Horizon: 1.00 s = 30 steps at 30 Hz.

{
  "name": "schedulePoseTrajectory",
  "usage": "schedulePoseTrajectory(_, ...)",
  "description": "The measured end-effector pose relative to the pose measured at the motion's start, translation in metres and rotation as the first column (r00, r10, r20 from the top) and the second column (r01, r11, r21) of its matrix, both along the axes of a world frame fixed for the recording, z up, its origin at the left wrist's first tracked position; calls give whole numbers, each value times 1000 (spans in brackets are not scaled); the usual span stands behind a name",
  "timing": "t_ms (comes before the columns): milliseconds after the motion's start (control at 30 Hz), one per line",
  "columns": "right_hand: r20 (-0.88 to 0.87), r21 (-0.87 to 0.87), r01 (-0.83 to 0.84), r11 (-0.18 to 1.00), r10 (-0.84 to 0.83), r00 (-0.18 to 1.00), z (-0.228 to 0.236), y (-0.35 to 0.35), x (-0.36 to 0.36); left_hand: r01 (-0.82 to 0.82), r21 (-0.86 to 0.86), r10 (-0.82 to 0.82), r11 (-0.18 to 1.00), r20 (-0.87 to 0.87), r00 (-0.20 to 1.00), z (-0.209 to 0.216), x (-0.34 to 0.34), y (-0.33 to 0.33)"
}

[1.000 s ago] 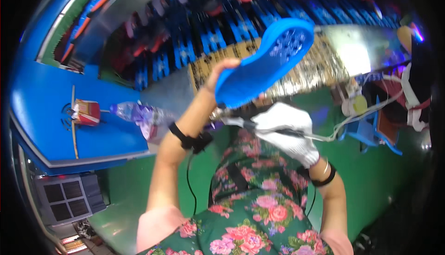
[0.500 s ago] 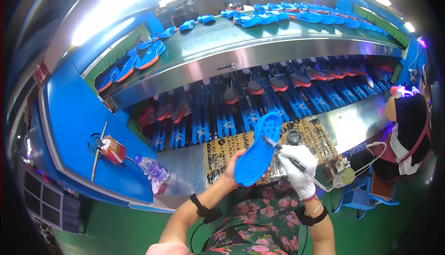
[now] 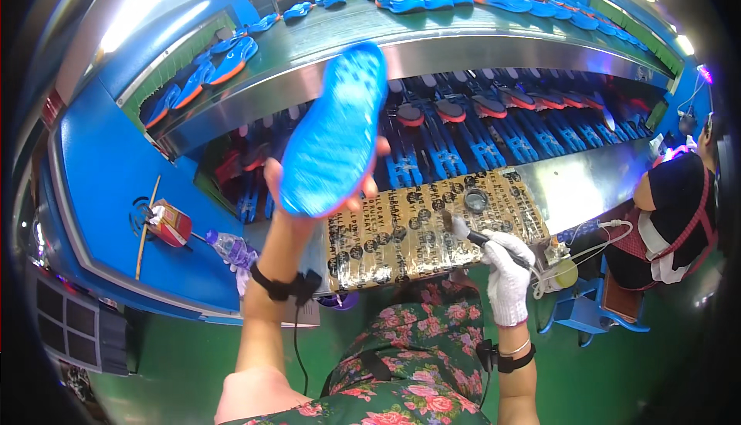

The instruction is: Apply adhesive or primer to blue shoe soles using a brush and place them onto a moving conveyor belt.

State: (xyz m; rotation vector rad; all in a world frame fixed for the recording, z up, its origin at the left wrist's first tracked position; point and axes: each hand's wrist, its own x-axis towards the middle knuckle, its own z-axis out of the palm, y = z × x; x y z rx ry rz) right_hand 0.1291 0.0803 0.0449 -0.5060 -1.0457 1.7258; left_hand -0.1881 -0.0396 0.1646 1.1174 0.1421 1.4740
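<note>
My bare left hand is raised and closed around the heel end of a blue shoe sole. The sole is tilted, with small round marks toward its far end, and it hides part of the metal ledge behind it. In a white knitted glove, my right hand grips the dark handle of a brush. Its bristles hang above the tape-covered work surface, apart from the sole. A small round dark dish stands on that surface, beyond the brush.
Blue soles line the green conveyor belt above. Below it, uppers with red edges sit on a blue rack. At left are a plastic bottle and a red box. Another person works at right.
My left hand has lifted the sole up and left, toward the conveyor. The brush, which was against the sole, is now away from it, and my right hand is slightly lower.
</note>
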Motion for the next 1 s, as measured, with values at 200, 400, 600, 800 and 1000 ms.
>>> schedulePoseTrajectory(200, 63, -42, -54, 998, 57, 996, -11, -16, -18, -82, 56, 61, 995, 300, 952, 104, -45, 64)
schedulePoseTrajectory(400, 70, 44, -73, 996, 69, 995, -35, -23, -33, -194, -293, 345, 936, 657, 671, 96, -110, 145)
schedulePoseTrajectory(600, 77, -112, -44, 993, 53, 996, -51, -24, -24, -857, -201, 879, 475, 68, 471, 91, -92, 132)
schedulePoseTrajectory(800, 66, -129, -94, 987, 103, 992, -55, -23, -30, -738, 635, 492, -229, -579, -651, 111, -143, 157)
schedulePoseTrajectory(1000, 56, -136, -95, 986, 104, 993, -60, -17, -33, -788, 599, 475, -142, -657, -585, 121, -176, 179)
